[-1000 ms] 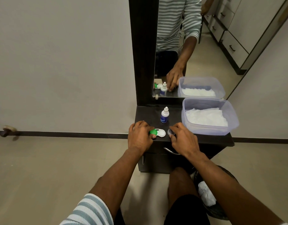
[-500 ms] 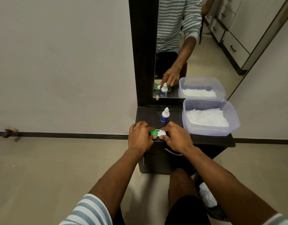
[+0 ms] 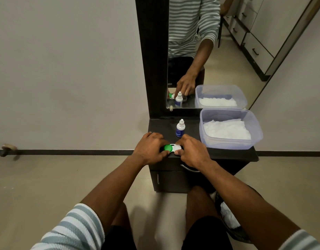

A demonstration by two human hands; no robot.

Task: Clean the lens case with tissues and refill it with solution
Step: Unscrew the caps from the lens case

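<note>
The lens case (image 3: 172,148) lies near the front edge of the dark cabinet top (image 3: 160,127). Its left well carries a green cap (image 3: 167,147) and its right well a white cap (image 3: 178,147). My left hand (image 3: 149,148) grips the case's green end, thumb and fingers around it. My right hand (image 3: 191,150) pinches the white cap, its fingertips hiding most of it. The small white solution bottle (image 3: 180,130) with a blue label stands capped just behind the hands. White tissues (image 3: 226,130) fill a clear plastic tub (image 3: 231,144) at the right.
A mirror (image 3: 193,51) in a dark frame rises behind the cabinet and reflects the hands, bottle and tub. A drawer handle (image 3: 189,169) sits under my right wrist. On the floor at the right, a dark bin (image 3: 233,230) holds crumpled white tissue.
My right hand brought a cap from just right of the case onto the open white well and now grips it there. My left hand stayed on the green end.
</note>
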